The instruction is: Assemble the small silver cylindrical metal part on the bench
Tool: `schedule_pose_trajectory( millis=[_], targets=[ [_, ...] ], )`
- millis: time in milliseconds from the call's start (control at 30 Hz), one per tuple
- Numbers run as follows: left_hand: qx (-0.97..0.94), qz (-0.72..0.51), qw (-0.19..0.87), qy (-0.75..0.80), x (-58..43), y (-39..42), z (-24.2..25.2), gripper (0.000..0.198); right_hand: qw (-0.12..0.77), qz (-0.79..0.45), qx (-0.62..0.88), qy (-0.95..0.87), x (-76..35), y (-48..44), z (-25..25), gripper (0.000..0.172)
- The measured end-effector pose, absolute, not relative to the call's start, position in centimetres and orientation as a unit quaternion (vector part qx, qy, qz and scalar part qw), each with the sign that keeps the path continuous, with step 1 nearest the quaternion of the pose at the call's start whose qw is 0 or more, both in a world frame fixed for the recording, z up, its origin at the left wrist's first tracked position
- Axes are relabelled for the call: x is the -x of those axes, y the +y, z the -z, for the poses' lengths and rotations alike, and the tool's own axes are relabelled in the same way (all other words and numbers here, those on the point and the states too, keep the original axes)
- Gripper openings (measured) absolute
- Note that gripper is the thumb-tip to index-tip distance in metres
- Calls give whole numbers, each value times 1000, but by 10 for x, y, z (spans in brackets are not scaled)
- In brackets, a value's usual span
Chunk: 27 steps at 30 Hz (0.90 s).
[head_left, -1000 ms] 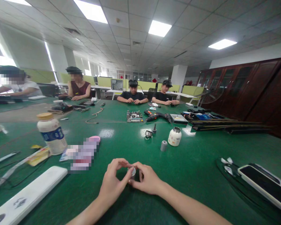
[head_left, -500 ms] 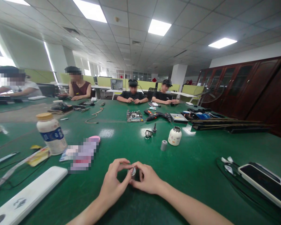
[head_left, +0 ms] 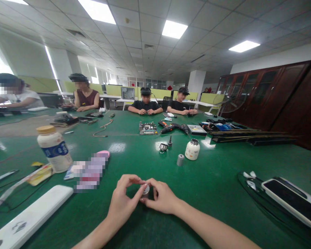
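A small metal cylinder (head_left: pixel 146 191) is gripped between the fingertips of the left hand (head_left: pixel 121 200) and the right hand (head_left: pixel 164 199), low over the green table (head_left: pixel 217 193); whether it is rested there cannot be told. Its handling is judged unfinished. A similar grey cylinder (head_left: pixel 180 160), untouched, is placed farther off, beside the open-mouthed white jar (head_left: pixel 192 150).

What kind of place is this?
Probably an open-plan office used as a workspace: yellow-green partitions and white desks behind, a shared green table in front, with a circuit board and power drills on it.
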State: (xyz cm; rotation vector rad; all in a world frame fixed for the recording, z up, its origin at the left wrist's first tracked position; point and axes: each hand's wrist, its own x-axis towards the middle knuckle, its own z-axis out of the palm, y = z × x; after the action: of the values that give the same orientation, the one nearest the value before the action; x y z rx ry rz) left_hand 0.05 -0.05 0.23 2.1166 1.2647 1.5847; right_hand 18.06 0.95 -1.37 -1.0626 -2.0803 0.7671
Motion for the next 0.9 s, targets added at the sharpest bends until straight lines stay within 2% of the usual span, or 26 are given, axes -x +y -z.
schedule_pose_trajectory(
  millis=[133, 300, 400, 500, 700, 900],
  targets=[
    [-673, -570, 97, 461, 9, 12, -8, 21, 328, -298, 417, -793, -180, 7, 10, 40],
    [-722, -415, 141, 536, 23, 28, 3, 14, 324, -304, 418, -792, -181, 6, 8, 39],
    [-733, -373, 158, 546, 25, 31, 9, 11, 322, -304, 420, -792, -181, 7, 8, 39],
    [-733, -394, 153, 532, 24, 31, 9, 12, 324, -305, 414, -794, -181, 7, 9, 39],
    [-678, -550, 158, 462, 11, 16, -2, 24, 321, -309, 406, -798, -182, 8, 10, 40],
    [-720, -515, 157, 437, 0, 0, -3, 24, 323, -298, 405, -802, -181, 9, 13, 41]
  ],
)
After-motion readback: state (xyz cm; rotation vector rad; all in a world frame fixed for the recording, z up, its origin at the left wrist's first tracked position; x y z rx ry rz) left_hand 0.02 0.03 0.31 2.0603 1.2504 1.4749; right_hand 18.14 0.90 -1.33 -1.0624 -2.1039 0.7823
